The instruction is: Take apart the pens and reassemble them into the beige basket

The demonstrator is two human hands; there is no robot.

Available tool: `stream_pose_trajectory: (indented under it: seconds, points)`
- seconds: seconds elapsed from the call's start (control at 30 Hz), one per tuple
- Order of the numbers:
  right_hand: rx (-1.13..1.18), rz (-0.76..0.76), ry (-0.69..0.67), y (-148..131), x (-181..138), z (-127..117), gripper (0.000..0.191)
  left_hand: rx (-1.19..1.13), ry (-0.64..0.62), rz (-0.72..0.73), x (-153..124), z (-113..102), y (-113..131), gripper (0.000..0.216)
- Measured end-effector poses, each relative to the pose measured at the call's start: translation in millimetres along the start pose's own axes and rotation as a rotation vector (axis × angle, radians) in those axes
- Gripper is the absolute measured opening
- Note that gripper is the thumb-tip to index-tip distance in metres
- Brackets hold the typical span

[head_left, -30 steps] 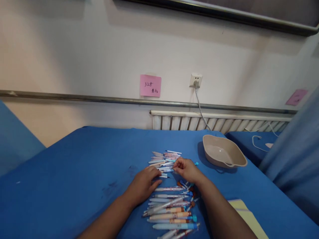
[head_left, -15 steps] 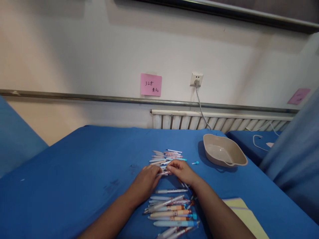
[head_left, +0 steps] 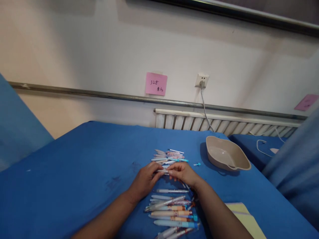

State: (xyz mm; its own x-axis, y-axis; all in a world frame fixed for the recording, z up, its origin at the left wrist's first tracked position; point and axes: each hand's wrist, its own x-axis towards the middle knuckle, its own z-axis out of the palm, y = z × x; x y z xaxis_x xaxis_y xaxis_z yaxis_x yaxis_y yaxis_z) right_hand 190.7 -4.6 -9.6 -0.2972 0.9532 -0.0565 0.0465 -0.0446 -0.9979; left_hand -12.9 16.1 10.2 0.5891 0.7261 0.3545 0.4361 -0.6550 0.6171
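My left hand (head_left: 147,176) and my right hand (head_left: 183,173) face each other over the middle of the blue-covered table. Between their fingertips they pinch a thin pale pen (head_left: 162,171) lying crosswise; its exact parts are too small to make out. Just beyond the hands lies a group of pens and pen parts (head_left: 160,159), some white, some pinkish, some light blue. Nearer to me a single clear pen (head_left: 171,191) lies alone. Below it is a pile of pens (head_left: 171,213) with orange, blue and clear barrels. My right forearm hides some small parts.
A beige plastic basin (head_left: 225,154) stands at the right back of the blue table (head_left: 74,166). Left of it lies a small blue pen part (head_left: 196,164). A yellow paper pad (head_left: 245,217) rests by my right forearm. A plugged-in cable (head_left: 205,109) runs down behind the table.
The view has shifted slightly. My fingers have changed their grip on the pen, and my right hand's fingers now show more below it. The piles of pens look the same.
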Motion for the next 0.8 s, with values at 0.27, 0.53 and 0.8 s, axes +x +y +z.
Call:
stream_pose_trajectory:
  seconds: [0.27,0.53,0.8]
  points:
    - [-0.011,-0.046,0.022,2,0,0,0.036,0.066,-0.033,-0.112,1,-6,6,0.030]
    - [0.004,-0.030,0.021,0,-1,-1,0.037,0.106,-0.105,-0.080,0,-7,7,0.033]
    - [-0.017,-0.026,0.029,2,0,-4,0.036,0.067,-0.022,0.076,-1,-11,12,0.035]
